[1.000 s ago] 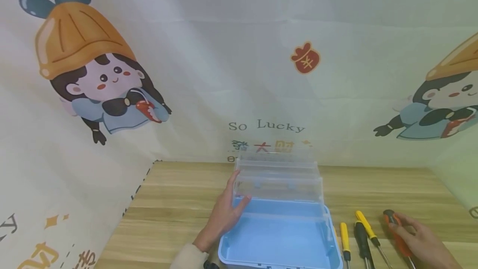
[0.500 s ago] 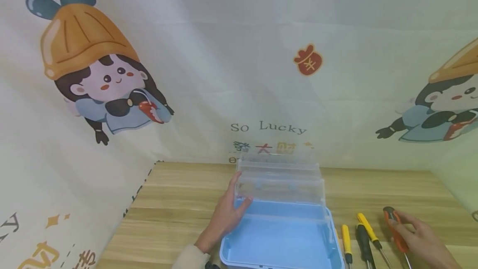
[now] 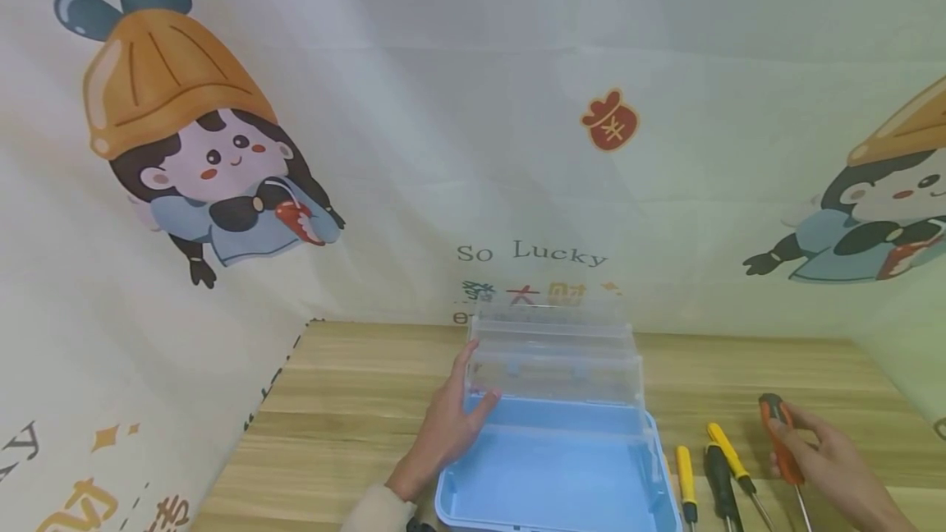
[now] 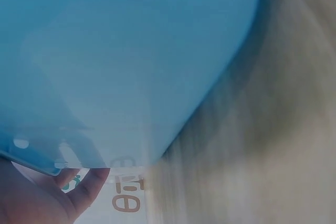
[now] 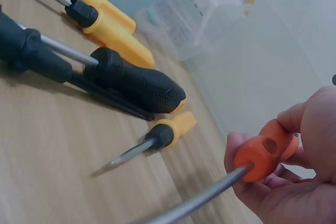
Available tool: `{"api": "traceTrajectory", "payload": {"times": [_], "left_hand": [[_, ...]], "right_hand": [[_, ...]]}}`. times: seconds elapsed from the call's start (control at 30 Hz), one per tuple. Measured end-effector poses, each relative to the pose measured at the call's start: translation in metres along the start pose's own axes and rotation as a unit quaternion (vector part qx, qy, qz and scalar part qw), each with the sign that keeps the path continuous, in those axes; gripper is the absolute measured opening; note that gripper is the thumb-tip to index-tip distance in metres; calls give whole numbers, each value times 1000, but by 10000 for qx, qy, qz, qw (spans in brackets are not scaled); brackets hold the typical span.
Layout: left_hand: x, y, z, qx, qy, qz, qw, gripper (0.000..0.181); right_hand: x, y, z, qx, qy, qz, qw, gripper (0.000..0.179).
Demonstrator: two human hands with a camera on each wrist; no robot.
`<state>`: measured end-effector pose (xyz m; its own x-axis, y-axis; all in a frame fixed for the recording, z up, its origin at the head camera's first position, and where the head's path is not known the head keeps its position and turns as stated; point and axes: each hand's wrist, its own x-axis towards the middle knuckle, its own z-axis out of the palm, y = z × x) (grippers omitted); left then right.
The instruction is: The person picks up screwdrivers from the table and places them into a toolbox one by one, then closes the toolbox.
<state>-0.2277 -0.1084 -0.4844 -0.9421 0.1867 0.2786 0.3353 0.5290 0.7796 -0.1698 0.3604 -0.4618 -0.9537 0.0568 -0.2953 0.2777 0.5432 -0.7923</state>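
Observation:
My right hand [image 3: 831,458] grips the orange-and-black handle of a screwdriver [image 3: 787,454] at the table's right. In the right wrist view, fingers and thumb wrap that orange handle [image 5: 257,156], and the metal shaft slants down to the left above the table. A light blue plastic box [image 3: 547,474] stands with its clear lid [image 3: 562,376] raised at the back. At the box's back left corner, my left hand [image 3: 443,429] holds its edge, thumb over the inner side and fingers outside. The left wrist view mostly shows the blue wall [image 4: 131,61], with part of the hand [image 4: 47,198] below.
Between box and right hand lie a yellow-handled screwdriver [image 3: 686,479], a black-handled one [image 3: 718,474] and another yellow one [image 3: 727,450]. A short yellow screwdriver [image 5: 176,129] and a dark tool [image 5: 31,51] appear in the right wrist view. A printed cloth [image 3: 414,146] hangs behind the wooden table [image 3: 355,401].
My right hand has raised the orange screwdriver slightly and turned its handle more upright. The left hand keeps its place on the box. The head view has shifted a little.

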Motion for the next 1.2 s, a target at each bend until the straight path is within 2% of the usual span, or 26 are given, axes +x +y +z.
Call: {"api": "traceTrajectory", "payload": {"times": [0.23, 0.53, 0.8, 1.03, 1.2], "left_hand": [[0, 2, 0, 156, 76, -14, 9998, 73], [0, 2, 0, 222, 104, -29, 9997, 72], [0, 4, -1, 240, 81, -30, 9997, 70], [0, 5, 0, 227, 58, -139, 9996, 70], [0, 5, 0, 275, 71, -147, 9995, 69]], "right_hand": [[0, -4, -3, -188, 217, -136, 9995, 90], [0, -11, 0, -324, 557, -496, 9967, 84], [-2, -16, 0, -201, 559, -612, 9964, 83], [-3, -21, 4, -256, 733, -1022, 9917, 73], [-3, -26, 6, -264, 734, -1164, 9901, 72]]}}
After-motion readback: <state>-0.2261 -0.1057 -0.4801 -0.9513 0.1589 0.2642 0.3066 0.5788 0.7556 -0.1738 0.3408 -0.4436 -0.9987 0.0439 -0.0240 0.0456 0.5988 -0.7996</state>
